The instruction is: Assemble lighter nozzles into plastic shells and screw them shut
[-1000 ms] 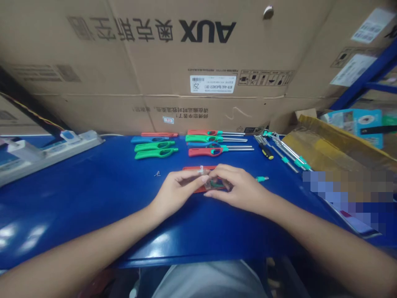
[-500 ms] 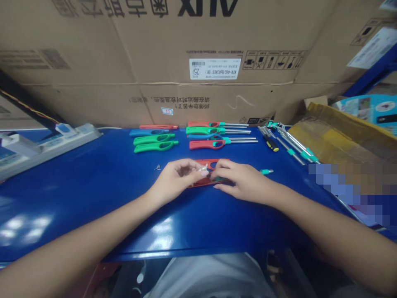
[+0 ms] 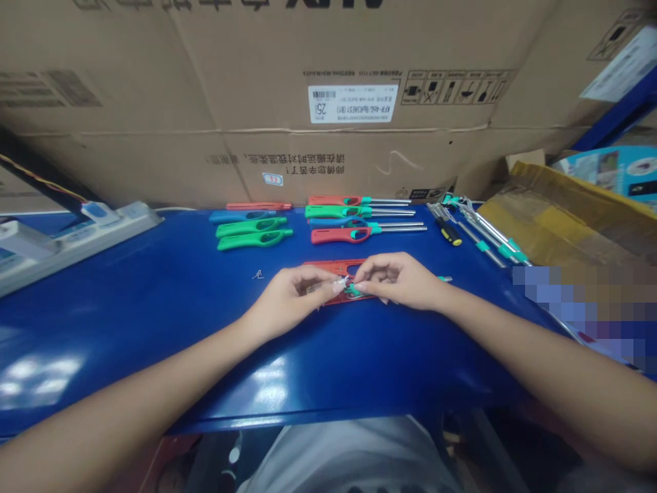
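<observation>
Red lighter (image 3: 333,264) lies crosswise, long axis left-right, right under both hands; left hand (image 3: 292,298) and right hand (image 3: 397,281) curl nearly shut, fingertips meeting over it, but can't tell what they're gripping.

Flat red plastic lighter handle (image 3: 332,268), long and slotted, lying lengthwise across the middle of the blue bench (image 3: 128,356), nearer the front edge than the back. Small teal-green plastic part (image 3: 354,291) over its middle, just beside a tiny white translucent piece (image 3: 339,283), both partly hidden and hard to make out.
</observation>
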Motion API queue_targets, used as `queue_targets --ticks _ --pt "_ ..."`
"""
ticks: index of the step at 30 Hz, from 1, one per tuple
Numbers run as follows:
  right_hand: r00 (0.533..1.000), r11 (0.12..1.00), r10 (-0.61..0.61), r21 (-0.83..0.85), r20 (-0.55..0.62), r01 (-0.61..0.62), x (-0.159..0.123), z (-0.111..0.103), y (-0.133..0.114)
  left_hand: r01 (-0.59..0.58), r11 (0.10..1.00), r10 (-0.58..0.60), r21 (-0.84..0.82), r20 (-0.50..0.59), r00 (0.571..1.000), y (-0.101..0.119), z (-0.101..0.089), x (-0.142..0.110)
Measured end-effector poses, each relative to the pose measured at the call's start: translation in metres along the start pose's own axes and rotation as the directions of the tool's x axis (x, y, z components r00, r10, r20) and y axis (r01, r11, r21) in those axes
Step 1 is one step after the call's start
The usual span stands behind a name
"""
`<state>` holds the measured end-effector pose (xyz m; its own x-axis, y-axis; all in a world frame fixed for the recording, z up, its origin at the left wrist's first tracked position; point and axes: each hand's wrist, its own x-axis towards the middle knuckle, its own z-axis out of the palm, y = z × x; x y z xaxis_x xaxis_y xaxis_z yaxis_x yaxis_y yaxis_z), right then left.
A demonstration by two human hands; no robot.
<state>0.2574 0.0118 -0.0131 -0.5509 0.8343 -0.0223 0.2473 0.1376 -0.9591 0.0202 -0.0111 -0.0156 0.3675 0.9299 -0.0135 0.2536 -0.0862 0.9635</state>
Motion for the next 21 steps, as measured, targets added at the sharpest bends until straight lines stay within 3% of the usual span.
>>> queue_targets --ticks 7,14,21 --pt "0.994 0.996 -0.089 0.034 0.065 0.087 -0.0002 -0.002 0.004 -0.05 0.997 0.049 0.055 0.032 0.998 -0.0022 0.0011 0.0002" --pt "0.956 0.942 -0.267 -0.179 0.119 0.285 0.0008 -0.0033 0.006 -0.047 0.996 0.046 0.078 0.012 0.999 -0.0033 0.0021 -0.0007" --pt "0.974 0.959 -0.214 -0.175 0.073 0.224 0.0008 -0.0014 0.0044 -0.076 0.988 0.071 0.132 0.039 0.997 -0.0041 0.0016 -0.0024"
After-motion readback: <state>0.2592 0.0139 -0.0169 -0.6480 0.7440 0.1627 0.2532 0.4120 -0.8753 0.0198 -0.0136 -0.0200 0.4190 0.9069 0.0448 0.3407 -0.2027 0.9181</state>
